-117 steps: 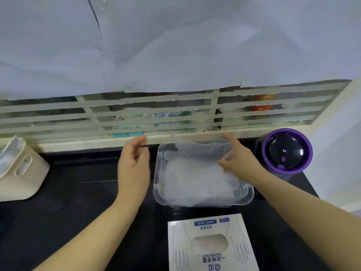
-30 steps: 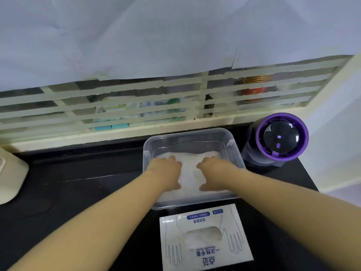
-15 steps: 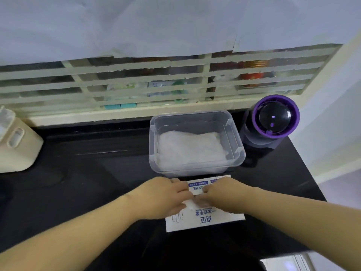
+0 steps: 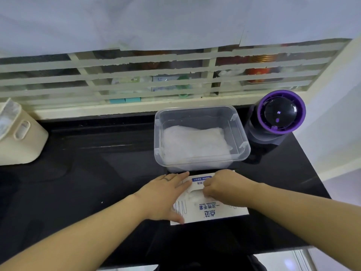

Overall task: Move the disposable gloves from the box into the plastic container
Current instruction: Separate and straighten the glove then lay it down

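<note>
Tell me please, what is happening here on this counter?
A person is moving thin gloves from a cardboard box into a clear container. The left hand presses flat on the box, holding it down. The right hand curls its fingers into the box's opening and seems to pinch the next gloves. A white pile already lies in the container, which stands just behind the box on the black counter.

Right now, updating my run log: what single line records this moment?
left hand: flat on white cardboard glove box | right hand: fingers curled into the box, grip hidden | clear plastic container: holds translucent gloves
</note>
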The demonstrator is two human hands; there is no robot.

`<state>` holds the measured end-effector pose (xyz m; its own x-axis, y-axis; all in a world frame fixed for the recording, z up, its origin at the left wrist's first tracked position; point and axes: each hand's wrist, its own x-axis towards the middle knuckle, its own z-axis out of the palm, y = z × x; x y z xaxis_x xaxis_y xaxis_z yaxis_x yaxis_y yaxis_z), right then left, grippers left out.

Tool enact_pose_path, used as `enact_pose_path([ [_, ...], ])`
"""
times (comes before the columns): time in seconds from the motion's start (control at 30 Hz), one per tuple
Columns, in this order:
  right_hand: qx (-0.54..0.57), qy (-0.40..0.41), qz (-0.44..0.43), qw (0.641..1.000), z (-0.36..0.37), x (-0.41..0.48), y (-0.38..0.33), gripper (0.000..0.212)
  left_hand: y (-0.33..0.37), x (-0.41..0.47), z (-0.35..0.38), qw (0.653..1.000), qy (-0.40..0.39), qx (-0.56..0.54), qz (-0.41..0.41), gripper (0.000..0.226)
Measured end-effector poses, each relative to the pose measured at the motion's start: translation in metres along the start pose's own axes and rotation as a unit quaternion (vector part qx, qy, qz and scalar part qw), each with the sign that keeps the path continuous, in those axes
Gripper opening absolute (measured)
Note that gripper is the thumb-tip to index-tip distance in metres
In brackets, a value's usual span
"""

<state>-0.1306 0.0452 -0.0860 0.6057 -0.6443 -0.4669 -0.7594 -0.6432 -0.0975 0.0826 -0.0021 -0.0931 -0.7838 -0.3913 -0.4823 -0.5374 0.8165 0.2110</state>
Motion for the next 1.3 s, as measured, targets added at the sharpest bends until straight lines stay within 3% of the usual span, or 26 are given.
enact_pose_path([
  [0.13,-0.004,0.015,-0.006,1.0,-0.009,-0.011,-0.001,0.021,0.003,0.0,-0.002,1.0,-0.004,-0.008,-0.003,0.103],
  [0.3,0.014,0.105,0.056,0.993,-0.013,-0.014,-0.003,0.019,0.004,-0.001,-0.003,1.0,-0.005,0.004,0.004,0.103],
  [0.5,0.157,0.149,0.109,0.97,0.0,-0.017,-0.019,0.046,0.006,0.002,0.001,1.0,-0.005,0.011,-0.01,0.104],
  [0.63,0.184,0.203,0.115,0.955,0.005,-0.009,-0.02,0.022,0.012,0.003,-0.001,0.999,-0.026,0.02,-0.024,0.108],
  [0.77,0.241,0.257,0.134,0.926,-0.002,-0.012,-0.015,0.017,0.014,0.003,-0.005,0.999,-0.031,0.034,-0.026,0.109],
  [0.83,0.294,0.31,0.145,0.892,-0.011,-0.02,-0.012,0.012,0.016,0.001,-0.005,0.998,-0.032,0.037,-0.027,0.11],
  [0.97,0.39,0.432,0.201,0.788,-0.045,-0.039,-0.004,0.007,0.017,0.0,-0.008,0.999,-0.025,0.014,-0.043,0.107],
  [1.07,0.452,0.434,0.232,0.744,-0.07,-0.048,0.008,0.01,0.022,-0.004,-0.021,0.998,-0.037,-0.016,-0.04,0.096],
  [1.13,0.515,0.427,0.256,0.698,-0.077,-0.051,0.017,0.014,0.027,-0.011,-0.034,0.992,-0.038,-0.11,-0.055,0.093],
  [1.23,0.68,0.405,0.25,0.558,-0.08,-0.055,0.026,0.031,0.034,-0.016,-0.058,0.953,-0.01,-0.296,-0.056,0.075],
  [1.3,0.771,0.353,0.232,0.477,-0.08,-0.056,0.025,0.034,0.039,-0.017,-0.072,0.914,0.009,-0.401,-0.06,0.077],
])
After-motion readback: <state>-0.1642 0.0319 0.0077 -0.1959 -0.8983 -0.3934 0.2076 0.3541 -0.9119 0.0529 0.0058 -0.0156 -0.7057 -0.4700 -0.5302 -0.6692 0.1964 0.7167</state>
